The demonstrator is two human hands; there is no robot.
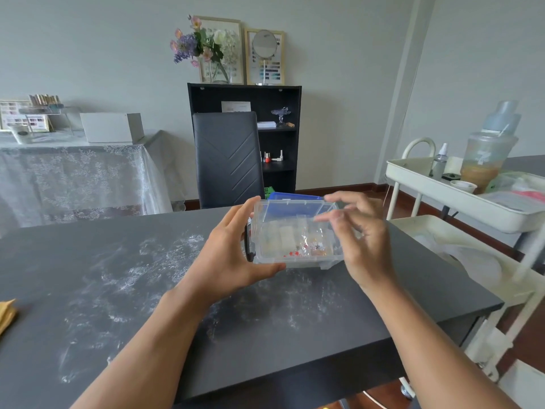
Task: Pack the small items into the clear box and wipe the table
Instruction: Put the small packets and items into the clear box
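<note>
The clear box (295, 246) is near the far right part of the dark table (118, 305). Its lid looks down, with a black latch on its left end. Inside lie several small items: pale pads, red stars and little beads. My left hand (233, 258) grips the box's left end, thumb along the front bottom edge and fingers behind the far corner. My right hand (356, 240) is at the box's right side, blurred, with loosely bent fingers over the lid's right edge. White powdery smears cover much of the tabletop.
A blue plastic piece (295, 198) shows just behind the box. A yellow cloth (6, 315) lies at the table's left edge. A black chair (227, 160) stands behind the table. A white trolley (460, 199) with bottles and a jar stands close on the right.
</note>
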